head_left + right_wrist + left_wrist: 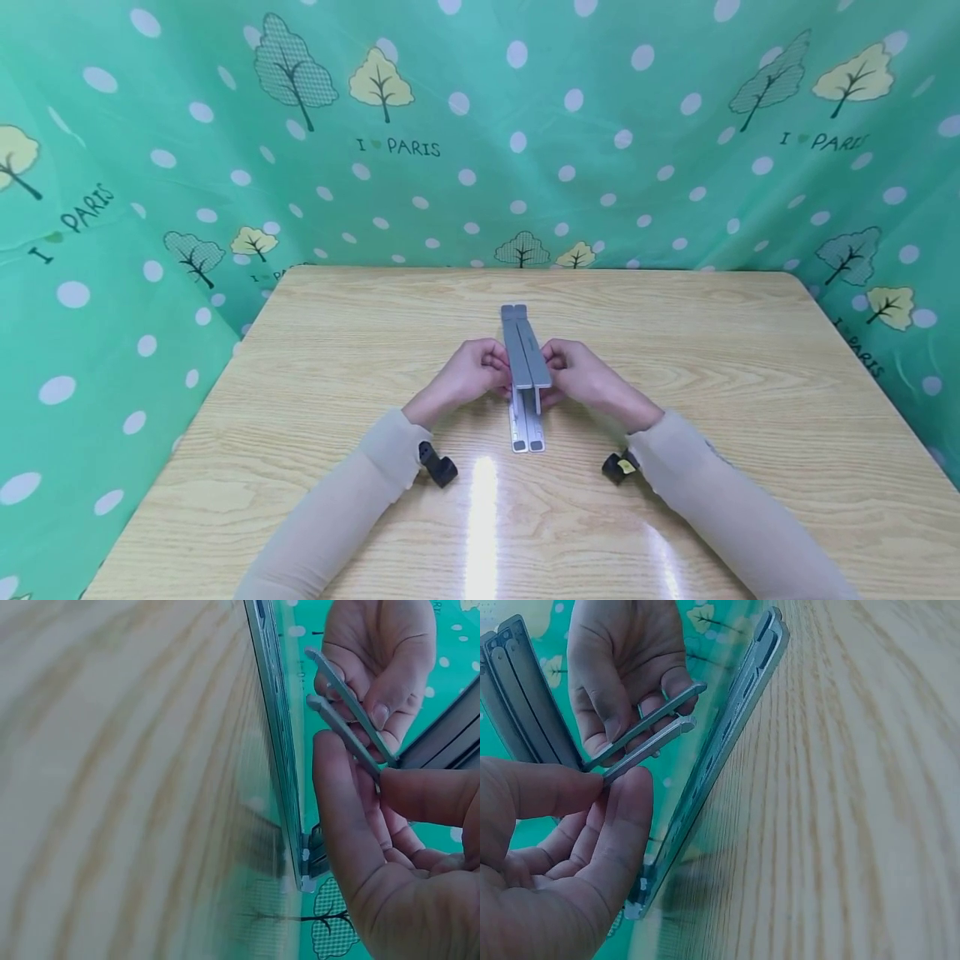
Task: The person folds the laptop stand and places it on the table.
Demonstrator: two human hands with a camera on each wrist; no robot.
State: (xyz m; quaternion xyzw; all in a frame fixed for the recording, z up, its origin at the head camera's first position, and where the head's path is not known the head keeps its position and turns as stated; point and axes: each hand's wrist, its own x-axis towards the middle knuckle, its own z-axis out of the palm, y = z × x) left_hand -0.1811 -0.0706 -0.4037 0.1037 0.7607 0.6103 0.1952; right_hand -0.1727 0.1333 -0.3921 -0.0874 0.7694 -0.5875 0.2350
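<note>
A grey metal folding laptop stand [527,354], partly unfolded and still narrow, stands in the middle of the table. Its upper arms [536,697] slope up from the base rails [724,742], with two thin support struts [649,750] angled between them. My left hand [480,368] pinches one strut between thumb and fingers from the left. From the other side, my right hand [585,375] pinches the matching strut [345,735] in the same way. Loose ends of both struts stick out past the fingertips, short of the base rails in the wrist views.
A light wood-grain table [337,350] lies under the stand. Behind and beside it hangs a green polka-dot cloth [517,183] with printed trees. Black wrist devices [438,465] sit at both cuffs, close over the tabletop.
</note>
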